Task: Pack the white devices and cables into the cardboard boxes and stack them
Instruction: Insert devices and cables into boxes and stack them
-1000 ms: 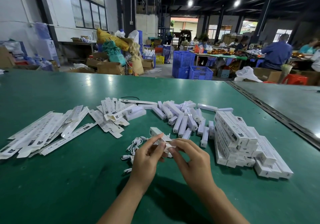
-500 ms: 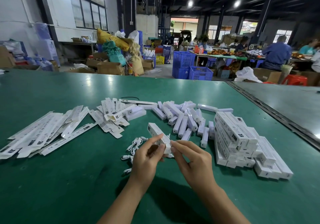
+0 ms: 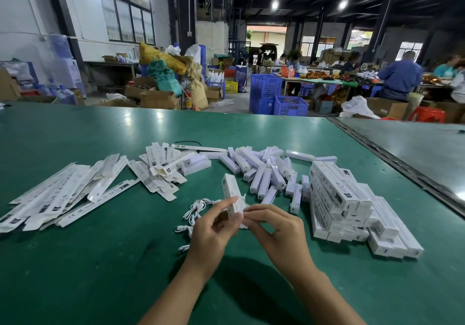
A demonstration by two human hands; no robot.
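My left hand (image 3: 214,231) and right hand (image 3: 279,234) both pinch one long white cardboard box (image 3: 232,195) over the green table (image 3: 100,274); I cannot count the heaped white oblong devices (image 3: 264,171).

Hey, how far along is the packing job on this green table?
Done: a stack of closed white cardboard boxes sits at right. In hand: the left hand holds one long white cardboard box while the right hand pinches its near end. To pack: loose white plastic devices, white coiled cables, flat unfolded white box sleeves.
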